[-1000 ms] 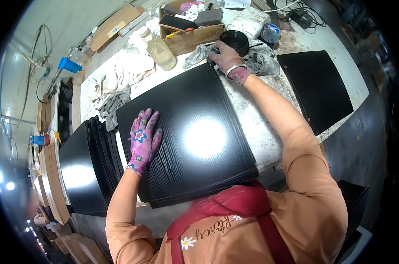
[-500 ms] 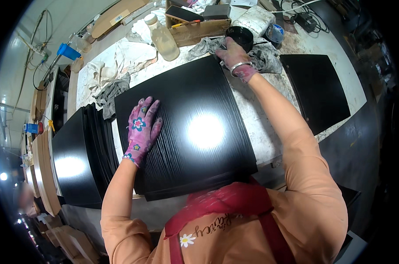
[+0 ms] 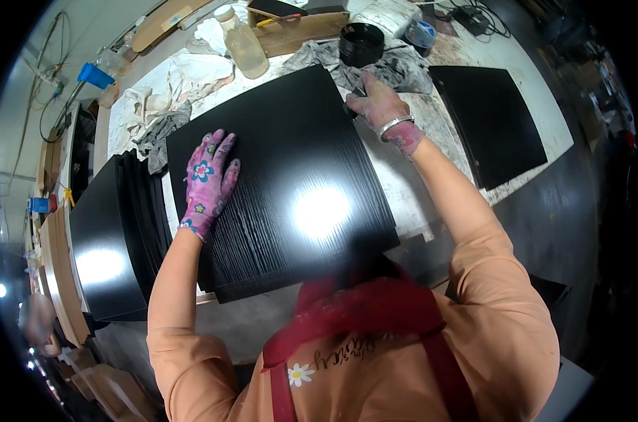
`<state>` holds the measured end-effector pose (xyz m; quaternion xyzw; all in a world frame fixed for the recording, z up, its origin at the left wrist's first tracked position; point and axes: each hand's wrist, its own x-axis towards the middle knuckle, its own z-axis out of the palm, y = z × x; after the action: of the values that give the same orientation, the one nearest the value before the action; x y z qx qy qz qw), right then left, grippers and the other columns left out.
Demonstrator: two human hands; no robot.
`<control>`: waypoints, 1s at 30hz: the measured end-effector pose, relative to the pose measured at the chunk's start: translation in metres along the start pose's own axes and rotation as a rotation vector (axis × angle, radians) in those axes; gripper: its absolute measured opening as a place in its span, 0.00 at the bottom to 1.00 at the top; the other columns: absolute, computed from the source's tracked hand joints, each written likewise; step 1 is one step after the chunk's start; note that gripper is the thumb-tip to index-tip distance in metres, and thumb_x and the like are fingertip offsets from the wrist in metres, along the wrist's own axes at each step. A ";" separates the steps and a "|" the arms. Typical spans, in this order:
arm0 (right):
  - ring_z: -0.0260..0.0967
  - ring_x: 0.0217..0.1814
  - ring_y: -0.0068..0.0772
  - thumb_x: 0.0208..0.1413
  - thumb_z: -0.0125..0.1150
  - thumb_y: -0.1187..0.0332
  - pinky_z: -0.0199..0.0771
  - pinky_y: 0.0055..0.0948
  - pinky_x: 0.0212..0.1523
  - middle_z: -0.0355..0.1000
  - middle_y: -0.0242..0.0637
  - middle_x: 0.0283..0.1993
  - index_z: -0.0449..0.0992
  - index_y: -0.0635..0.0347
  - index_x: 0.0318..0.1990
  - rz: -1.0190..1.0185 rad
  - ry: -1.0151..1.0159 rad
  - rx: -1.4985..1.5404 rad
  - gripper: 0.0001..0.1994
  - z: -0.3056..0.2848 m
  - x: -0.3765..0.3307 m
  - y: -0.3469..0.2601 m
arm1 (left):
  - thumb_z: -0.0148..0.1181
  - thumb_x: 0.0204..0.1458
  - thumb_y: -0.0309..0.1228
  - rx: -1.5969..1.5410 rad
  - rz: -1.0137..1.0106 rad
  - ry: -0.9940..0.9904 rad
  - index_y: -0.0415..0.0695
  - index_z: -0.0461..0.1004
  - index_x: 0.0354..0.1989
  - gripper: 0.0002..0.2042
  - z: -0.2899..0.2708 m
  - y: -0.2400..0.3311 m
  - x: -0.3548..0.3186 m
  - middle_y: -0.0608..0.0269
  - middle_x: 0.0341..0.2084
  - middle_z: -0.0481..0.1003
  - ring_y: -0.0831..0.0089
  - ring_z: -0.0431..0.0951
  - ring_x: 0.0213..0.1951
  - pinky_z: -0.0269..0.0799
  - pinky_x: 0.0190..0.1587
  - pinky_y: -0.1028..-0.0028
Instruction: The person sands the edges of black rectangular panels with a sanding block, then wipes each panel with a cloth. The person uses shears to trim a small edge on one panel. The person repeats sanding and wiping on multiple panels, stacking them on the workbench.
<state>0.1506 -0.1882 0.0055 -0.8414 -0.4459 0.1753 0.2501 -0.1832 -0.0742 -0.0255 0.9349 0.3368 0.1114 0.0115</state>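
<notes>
One left hand (image 3: pixel 207 179) touches one black panel (image 3: pixel 291 141).

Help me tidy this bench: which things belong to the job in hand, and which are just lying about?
In the job:
black panel, under the left hand
small dark thing in the right hand
black bowl just beyond, probably

Lying about, it seems:
bottle
power adapter
grey rag left of the panel

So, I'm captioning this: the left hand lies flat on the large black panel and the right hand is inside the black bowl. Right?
No: the head view shows the right hand outside the black bowl, holding a small dark object near the right edge of the large black panel. The left hand lies flat on it.
</notes>
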 end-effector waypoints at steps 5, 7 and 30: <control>0.74 0.47 0.53 0.50 0.60 0.55 0.71 0.43 0.48 0.76 0.51 0.43 0.71 0.59 0.46 0.050 -0.049 0.070 0.21 -0.007 -0.061 0.013 | 0.51 0.59 0.36 0.000 0.032 0.030 0.47 0.64 0.63 0.23 0.000 -0.001 -0.002 0.52 0.64 0.62 0.52 0.59 0.66 0.53 0.67 0.59; 0.74 0.47 0.52 0.50 0.60 0.54 0.71 0.42 0.48 0.76 0.50 0.42 0.71 0.59 0.45 0.084 -0.045 0.055 0.20 -0.011 -0.091 0.014 | 0.50 0.60 0.37 0.001 0.026 0.030 0.47 0.65 0.63 0.23 -0.001 -0.001 -0.004 0.53 0.63 0.63 0.52 0.59 0.66 0.53 0.67 0.59; 0.71 0.44 0.41 0.47 0.64 0.76 0.72 0.33 0.45 0.70 0.41 0.45 0.72 0.58 0.50 -0.642 0.197 0.191 0.19 0.079 -0.306 -0.104 | 0.45 0.61 0.52 -0.018 0.299 0.039 0.53 0.59 0.67 0.28 0.010 -0.034 -0.020 0.54 0.67 0.57 0.52 0.54 0.69 0.47 0.69 0.56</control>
<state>-0.1251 -0.3744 0.0233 -0.6440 -0.6431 0.0466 0.4117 -0.2173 -0.0595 -0.0424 0.9721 0.1931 0.1328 -0.0035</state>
